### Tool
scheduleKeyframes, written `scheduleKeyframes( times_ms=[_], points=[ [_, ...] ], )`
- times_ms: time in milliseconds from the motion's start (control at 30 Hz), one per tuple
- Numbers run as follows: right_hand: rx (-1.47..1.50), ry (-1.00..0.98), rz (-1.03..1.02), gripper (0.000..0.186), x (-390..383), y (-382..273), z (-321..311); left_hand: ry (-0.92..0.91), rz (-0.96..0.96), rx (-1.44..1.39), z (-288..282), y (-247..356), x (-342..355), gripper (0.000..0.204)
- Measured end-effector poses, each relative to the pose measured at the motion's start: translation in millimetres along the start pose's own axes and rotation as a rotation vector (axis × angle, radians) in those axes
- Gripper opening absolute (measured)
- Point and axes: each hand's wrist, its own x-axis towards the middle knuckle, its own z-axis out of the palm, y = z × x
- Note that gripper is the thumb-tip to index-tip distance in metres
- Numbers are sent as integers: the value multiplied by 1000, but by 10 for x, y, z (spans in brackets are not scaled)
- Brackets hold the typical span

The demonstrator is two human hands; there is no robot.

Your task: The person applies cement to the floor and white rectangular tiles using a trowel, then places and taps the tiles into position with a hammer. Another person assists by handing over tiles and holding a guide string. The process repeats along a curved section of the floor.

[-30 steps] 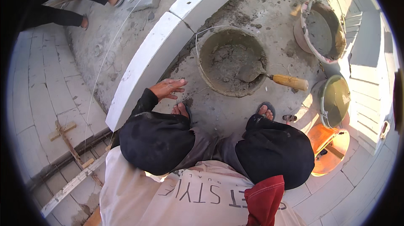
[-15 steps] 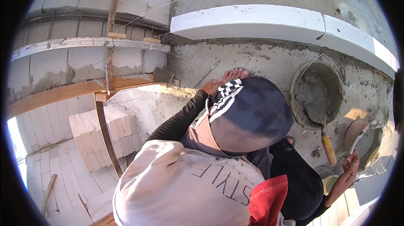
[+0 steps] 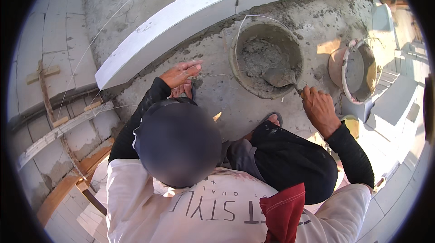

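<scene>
My right hand [image 3: 319, 109] is closed around the handle of a trowel [image 3: 278, 77]. The trowel's blade rests on grey wet mortar [image 3: 263, 57] inside a round bucket [image 3: 235, 55] with a thin wire handle. My left hand [image 3: 181, 74] is beside my left foot, fingers stretched out and holding nothing I can see. A thin string [image 3: 213, 75] runs from near its fingertips toward the bucket. Both of my knees are bent, and a red cloth [image 3: 285, 211] hangs at my front.
A row of white blocks [image 3: 181, 25] curves along the far side of the mortar-spotted floor. A second bucket [image 3: 349, 71] stands to the right, near more pale blocks [image 3: 394, 102]. Wooden boards [image 3: 61, 193] and a line stretched along the blocks lie at the left.
My right hand has left the second bucket's rim and taken hold of the trowel. My left hand has lifted from beside my foot. The view has swung right.
</scene>
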Motion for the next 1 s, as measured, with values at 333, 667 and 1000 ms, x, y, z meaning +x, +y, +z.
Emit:
scheduleKeyframes(
  times_ms=[333, 667, 1000],
  points=[
    [62, 7, 232, 20, 1, 8, -1094, -119, 121, 67, 714, 657, 955, 110],
    [114, -173, 63, 22, 414, -481, -435, -65, 259, -88, 834, 621, 858, 92],
    [543, -127, 414, 31, -252, -335, 54, -239, 548, 55, 1435, 951, 700, 63]
  ],
)
